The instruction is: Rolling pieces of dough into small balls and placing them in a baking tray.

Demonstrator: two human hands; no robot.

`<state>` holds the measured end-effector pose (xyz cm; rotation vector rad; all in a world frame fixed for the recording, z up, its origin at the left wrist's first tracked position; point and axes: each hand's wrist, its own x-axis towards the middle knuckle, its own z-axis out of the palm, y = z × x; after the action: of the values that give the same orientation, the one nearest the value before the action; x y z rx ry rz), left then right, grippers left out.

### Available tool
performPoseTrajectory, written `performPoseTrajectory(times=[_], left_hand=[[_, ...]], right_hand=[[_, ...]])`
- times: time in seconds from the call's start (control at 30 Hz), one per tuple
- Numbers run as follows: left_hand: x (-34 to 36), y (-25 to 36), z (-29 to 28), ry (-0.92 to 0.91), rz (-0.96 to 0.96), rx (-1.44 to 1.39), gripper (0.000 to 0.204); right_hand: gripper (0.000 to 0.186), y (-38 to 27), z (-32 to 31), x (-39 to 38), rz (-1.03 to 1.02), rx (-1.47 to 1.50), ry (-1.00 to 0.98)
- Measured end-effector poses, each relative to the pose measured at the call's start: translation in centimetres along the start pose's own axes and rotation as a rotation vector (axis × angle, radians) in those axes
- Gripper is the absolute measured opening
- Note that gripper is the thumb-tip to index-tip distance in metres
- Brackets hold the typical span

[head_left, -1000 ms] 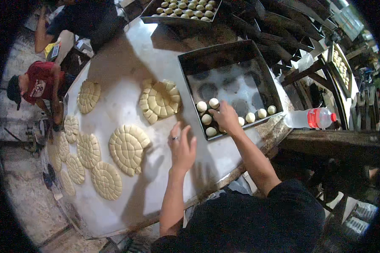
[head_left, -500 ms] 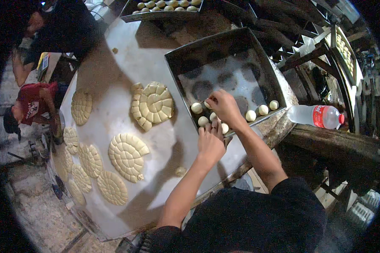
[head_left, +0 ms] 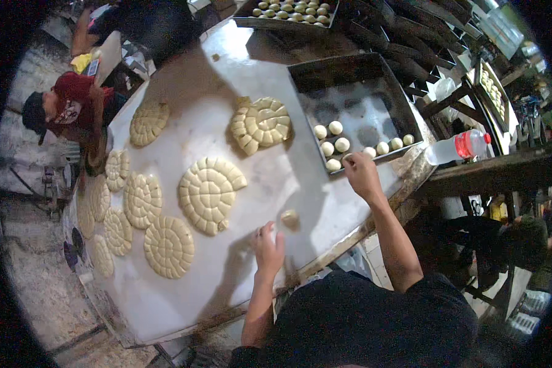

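My right hand [head_left: 362, 173] reaches over the near wall of a dark metal tray [head_left: 397, 92]. Its fingers are closed on a dough ball that they mostly cover. Several round, pale dough balls [head_left: 342, 145] sit in the tray's near left corner and along its near side. My left hand [head_left: 268, 250] is over the white table [head_left: 251, 196], fingers apart, holding nothing. A small lump of dough [head_left: 290, 219] lies just beyond it. Farther left is a flat dough round cut into small segments [head_left: 208, 193], and beyond that a thicker, coiled, segmented one [head_left: 262, 124].
Several more scored dough rounds [head_left: 169, 246] lie at the left. Another tray of dough balls [head_left: 285, 23] stands at the far edge. A plastic bottle with a red label [head_left: 460, 147] lies right of my tray. A person in a red shirt [head_left: 76, 104] is at the far left.
My left hand has left the tray and come back over the table, opening. My right hand has shifted to the tray's near side. The view has turned, so the scene sits differently.
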<state>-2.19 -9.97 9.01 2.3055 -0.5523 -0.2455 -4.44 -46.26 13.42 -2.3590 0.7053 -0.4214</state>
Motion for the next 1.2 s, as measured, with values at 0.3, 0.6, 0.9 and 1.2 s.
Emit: performPoseTrajectory(times=[0.3,0.6,0.9,1.2], left_hand=[[-10.6,-14.3,-6.5,0.031,-0.260,-0.121,0.037],[14.8,-4.3,-1.5,0.067,-0.029,-0.422,0.038],[33.1,-2.4,4.7,0.223,-0.637,-0.191,0.072],[21.2,-1.8,1.8,0.025,-0.539,-0.324,0.052]], right_hand=[[0.019,-8.3,2.4,-11.8,0.044,0.058,-0.086],[0.035,-4.3,6.1,-13.0,-0.215,-0.029,-0.194],[0.066,1.0,7.1,-14.4,-0.296,-0.354,-0.377],[0.068,1.5,6.9,-15.0,-0.306,-0.297,-0.366]])
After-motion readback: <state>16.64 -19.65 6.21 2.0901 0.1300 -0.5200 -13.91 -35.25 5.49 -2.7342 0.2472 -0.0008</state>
